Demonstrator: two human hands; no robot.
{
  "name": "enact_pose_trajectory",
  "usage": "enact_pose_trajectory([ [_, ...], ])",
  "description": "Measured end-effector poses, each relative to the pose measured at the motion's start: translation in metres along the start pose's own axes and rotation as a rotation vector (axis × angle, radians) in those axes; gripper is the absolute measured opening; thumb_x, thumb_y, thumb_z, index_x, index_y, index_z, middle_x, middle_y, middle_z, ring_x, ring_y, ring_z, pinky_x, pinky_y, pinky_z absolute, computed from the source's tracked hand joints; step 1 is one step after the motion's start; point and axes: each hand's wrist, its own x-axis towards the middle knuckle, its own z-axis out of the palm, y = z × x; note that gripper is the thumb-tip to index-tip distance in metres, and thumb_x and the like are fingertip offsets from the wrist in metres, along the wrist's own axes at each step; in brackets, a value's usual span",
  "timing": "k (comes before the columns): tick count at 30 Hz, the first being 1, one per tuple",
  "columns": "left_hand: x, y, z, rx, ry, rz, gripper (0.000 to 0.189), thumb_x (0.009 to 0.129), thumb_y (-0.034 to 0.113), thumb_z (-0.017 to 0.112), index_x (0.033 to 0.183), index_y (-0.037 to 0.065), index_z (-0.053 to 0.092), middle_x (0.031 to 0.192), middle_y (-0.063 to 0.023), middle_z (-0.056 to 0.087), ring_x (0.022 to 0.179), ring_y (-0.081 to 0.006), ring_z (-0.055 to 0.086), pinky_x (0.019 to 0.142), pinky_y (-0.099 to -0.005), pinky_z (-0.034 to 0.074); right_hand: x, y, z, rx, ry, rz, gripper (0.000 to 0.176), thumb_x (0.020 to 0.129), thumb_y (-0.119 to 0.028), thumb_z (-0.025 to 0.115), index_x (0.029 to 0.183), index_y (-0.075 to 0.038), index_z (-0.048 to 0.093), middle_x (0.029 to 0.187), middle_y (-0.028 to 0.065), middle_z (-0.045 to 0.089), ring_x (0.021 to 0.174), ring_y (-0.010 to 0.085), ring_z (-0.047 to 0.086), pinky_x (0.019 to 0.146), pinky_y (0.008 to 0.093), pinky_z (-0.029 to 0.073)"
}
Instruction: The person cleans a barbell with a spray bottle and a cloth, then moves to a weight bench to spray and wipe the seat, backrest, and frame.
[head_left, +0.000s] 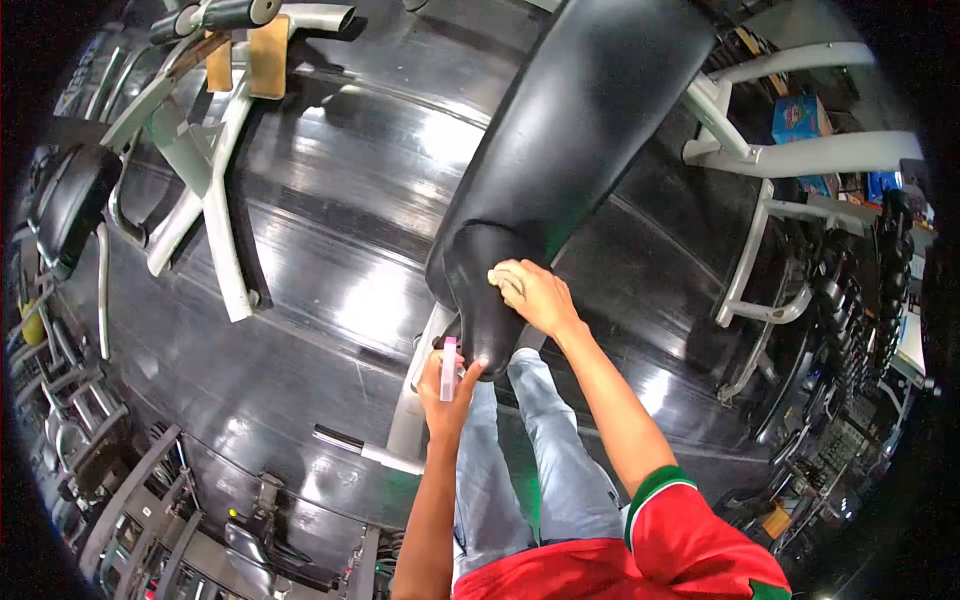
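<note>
A long black padded bench runs from the top centre down to a narrow padded end in front of me. My right hand rests on that narrow part, its fingers curled round a small pale yellowish cloth or sponge, mostly hidden. At the lower left of the padding, my left hand has its fingers wrapped round a small bottle with a pink top. The thumb of this hand touches the tip of the pad.
Grey-white machine frames stand at the upper left and right. A dumbbell rack lines the right side. More gym equipment fills the lower left. The floor is dark and shiny.
</note>
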Motion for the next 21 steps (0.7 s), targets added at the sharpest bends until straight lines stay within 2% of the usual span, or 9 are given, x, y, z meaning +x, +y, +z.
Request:
enact_pose_trajectory([
  [2,0.003,-0.014,0.002,-0.007,0.028,0.080,0.033,0.074,0.017,0.088,0.083,0.003,0.059,0.070,-0.0010,0.057,0.059,-0.0099,0.050,0.056,-0.0277,0.043,-0.012,-0.008,0.001,0.058,-0.019,-0.190,0.022,0.092,-0.025,0.063,0.112,-0.017,0.068,0.101,0.0077,0.067,0.093,0.0316,0.067,0.081,0.0434,0.055],
  [4,0.004,-0.020,0.002,0.000,0.027,0.158,0.033,0.073,0.015,0.089,0.083,0.004,0.060,0.069,-0.0004,0.057,0.058,-0.0090,0.050,0.054,-0.0270,0.042,-0.025,-0.028,-0.016,-0.004,-0.169,-0.136,0.024,0.090,-0.025,0.064,0.112,-0.017,0.068,0.101,0.0060,0.067,0.093,0.0305,0.067,0.080,0.0418,0.056],
  [8,0.007,-0.034,0.005,-0.069,0.009,0.184,0.035,0.071,0.015,0.091,0.085,0.005,0.060,0.071,0.0008,0.057,0.059,-0.0083,0.051,0.054,-0.0270,0.042,-0.011,-0.026,-0.028,-0.052,-0.260,-0.264,0.026,0.089,-0.026,0.066,0.113,-0.017,0.068,0.097,0.0065,0.066,0.088,0.0312,0.067,0.074,0.0417,0.056],
  [9,0.010,-0.029,0.004,-0.040,0.044,0.281,0.036,0.070,0.017,0.091,0.085,0.006,0.061,0.071,0.0005,0.058,0.060,-0.0082,0.052,0.054,-0.0266,0.042,-0.002,-0.026,-0.026,-0.088,-0.238,-0.253,0.026,0.089,-0.026,0.066,0.113,-0.017,0.068,0.096,0.0070,0.066,0.087,0.0315,0.067,0.074,0.0422,0.056],
  [10,0.011,-0.024,0.002,-0.043,0.055,0.277,0.036,0.070,0.017,0.091,0.085,0.006,0.061,0.071,0.0005,0.058,0.060,-0.0082,0.052,0.054,-0.0266,0.042,0.008,-0.025,-0.023,-0.122,-0.215,-0.240,0.027,0.089,-0.026,0.066,0.114,-0.018,0.068,0.095,0.0074,0.065,0.086,0.0318,0.067,0.073,0.0426,0.056],
  [12,0.010,-0.017,-0.002,0.085,-0.034,0.103,0.041,0.070,0.025,0.091,0.086,0.002,0.061,0.078,-0.0076,0.062,0.064,-0.0225,0.058,0.061,-0.0356,0.048,0.031,-0.022,-0.010,-0.173,-0.185,-0.260,0.026,0.088,-0.027,0.066,0.112,-0.018,0.067,0.094,0.0093,0.065,0.086,0.0333,0.067,0.074,0.0447,0.055],
  [18,0.010,-0.020,-0.001,0.042,-0.030,0.048,0.045,0.068,0.031,0.092,0.086,0.001,0.064,0.078,-0.0093,0.064,0.066,-0.0241,0.061,0.063,-0.0360,0.050,0.061,-0.040,0.003,-0.306,-0.274,-0.253,0.021,0.086,-0.029,0.063,0.103,-0.018,0.068,0.093,0.0093,0.068,0.086,0.0337,0.069,0.076,0.0488,0.055],
  [20,0.009,-0.021,0.001,0.032,-0.021,0.072,0.046,0.067,0.032,0.092,0.085,0.001,0.064,0.079,-0.0096,0.064,0.068,-0.0248,0.063,0.064,-0.0363,0.050,0.053,-0.051,-0.004,-0.292,-0.581,-0.407,0.022,0.086,-0.029,0.062,0.103,-0.017,0.068,0.093,0.0101,0.068,0.086,0.0338,0.069,0.076,0.0463,0.056],
  [21,0.009,-0.021,0.002,0.036,-0.014,0.084,0.046,0.067,0.032,0.092,0.085,0.000,0.064,0.079,-0.0100,0.065,0.069,-0.0257,0.063,0.064,-0.0368,0.050,0.048,-0.058,-0.005,-0.301,-0.643,-0.420,0.022,0.085,-0.032,0.060,0.099,-0.017,0.069,0.093,0.0100,0.070,0.086,0.0341,0.069,0.079,0.0462,0.056],
])
